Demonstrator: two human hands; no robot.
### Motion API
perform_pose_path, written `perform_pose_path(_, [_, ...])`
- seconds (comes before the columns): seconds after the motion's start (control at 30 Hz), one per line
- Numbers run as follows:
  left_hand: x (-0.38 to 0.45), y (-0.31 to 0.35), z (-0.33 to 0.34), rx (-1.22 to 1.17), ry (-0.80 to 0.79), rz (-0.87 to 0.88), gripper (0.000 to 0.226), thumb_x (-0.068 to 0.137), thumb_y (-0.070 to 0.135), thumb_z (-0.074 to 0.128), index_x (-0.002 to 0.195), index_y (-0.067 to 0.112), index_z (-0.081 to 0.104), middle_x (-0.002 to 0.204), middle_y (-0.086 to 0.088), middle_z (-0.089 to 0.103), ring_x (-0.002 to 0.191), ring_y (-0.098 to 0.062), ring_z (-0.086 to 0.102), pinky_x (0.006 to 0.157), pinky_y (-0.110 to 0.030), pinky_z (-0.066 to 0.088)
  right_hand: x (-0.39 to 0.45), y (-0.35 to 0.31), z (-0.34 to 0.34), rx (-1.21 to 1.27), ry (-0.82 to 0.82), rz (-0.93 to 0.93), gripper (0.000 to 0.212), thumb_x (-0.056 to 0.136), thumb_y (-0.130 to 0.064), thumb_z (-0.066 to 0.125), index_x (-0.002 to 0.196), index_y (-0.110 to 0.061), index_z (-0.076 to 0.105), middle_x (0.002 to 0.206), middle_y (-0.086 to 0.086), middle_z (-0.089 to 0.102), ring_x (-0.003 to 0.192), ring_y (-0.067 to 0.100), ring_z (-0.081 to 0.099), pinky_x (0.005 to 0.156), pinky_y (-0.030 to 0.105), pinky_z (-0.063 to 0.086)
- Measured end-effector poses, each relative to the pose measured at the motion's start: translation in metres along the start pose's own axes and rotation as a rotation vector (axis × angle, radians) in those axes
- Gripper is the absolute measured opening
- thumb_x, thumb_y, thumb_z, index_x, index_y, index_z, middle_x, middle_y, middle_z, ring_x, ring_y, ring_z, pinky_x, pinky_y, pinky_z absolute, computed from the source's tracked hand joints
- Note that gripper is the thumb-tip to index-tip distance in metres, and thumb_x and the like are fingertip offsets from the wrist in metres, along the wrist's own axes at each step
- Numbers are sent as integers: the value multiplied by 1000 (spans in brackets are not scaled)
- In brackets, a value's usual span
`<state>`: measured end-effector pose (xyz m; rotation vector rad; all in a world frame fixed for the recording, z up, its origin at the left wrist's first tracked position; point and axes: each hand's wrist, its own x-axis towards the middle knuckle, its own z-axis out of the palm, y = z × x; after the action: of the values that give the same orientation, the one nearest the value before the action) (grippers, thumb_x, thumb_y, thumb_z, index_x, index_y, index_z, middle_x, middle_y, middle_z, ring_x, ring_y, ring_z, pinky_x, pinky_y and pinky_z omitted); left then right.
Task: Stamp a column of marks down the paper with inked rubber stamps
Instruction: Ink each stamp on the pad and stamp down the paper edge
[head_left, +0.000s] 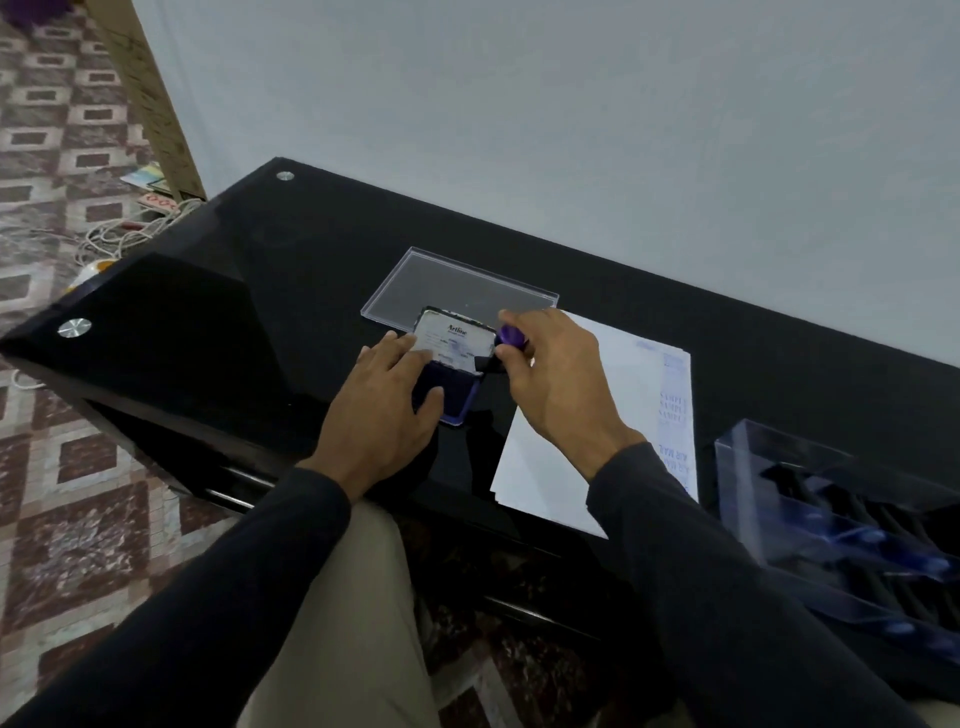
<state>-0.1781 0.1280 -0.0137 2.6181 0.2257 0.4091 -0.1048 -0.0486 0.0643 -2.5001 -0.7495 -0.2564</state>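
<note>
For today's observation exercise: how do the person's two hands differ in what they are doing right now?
The left hand lies fairly flat, fingers spread on the open ink pad, steadying it; the right hand is curled round a purple stamp. The left hand rests over the pad; the right holds the stamp at the pad's right edge, beside the paper. Both wear dark sleeves.

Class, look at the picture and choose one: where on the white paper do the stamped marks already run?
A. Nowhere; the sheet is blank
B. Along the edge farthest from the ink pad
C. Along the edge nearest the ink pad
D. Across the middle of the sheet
B: the bluish marks run down the paper's right edge, away from the ink pad.
</note>
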Motion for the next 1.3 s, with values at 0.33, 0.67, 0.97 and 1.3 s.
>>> perform_pose_path(0.33, [39, 86, 37, -95, -69, 146, 49, 99, 37, 58, 144, 18, 52, 158, -5, 40, 150, -21, 27, 121, -43, 29, -13, 79, -57, -51, 126, 192, 27, 93, -17, 65, 120, -16, 66, 111, 1, 63, 90, 14, 59, 85, 15, 39])
perform_pose_path(0.67, [78, 138, 79, -56, -146, 220, 48, 104, 40, 49, 147, 19, 50, 162, -1, 34, 152, -20, 24, 122, -34, 17, -1, 151, -82, -100, 179, 316, 28, 96, -21, 62, 124, -16, 63, 112, -1, 59, 89, 3, 47, 72, 2, 29])
perform_pose_path(0.97, [119, 147, 119, -19, -248, 243, 49, 105, 41, 44, 149, 19, 48, 162, 0, 34, 153, -18, 22, 122, -35, 19, 27, 188, -66, -106, 127, 326, 33, 98, -25, 59, 129, -14, 61, 120, 2, 59, 93, 4, 47, 83, 12, 37])
perform_pose_path(1.3, [131, 146, 142, 24, -283, 293, 48, 107, 37, 39, 149, 15, 48, 162, -3, 35, 153, -20, 21, 125, -35, 18, 42, 204, -49, -138, 98, 316, 30, 100, -26, 54, 127, -15, 62, 116, -1, 55, 90, 4, 49, 69, 2, 30])
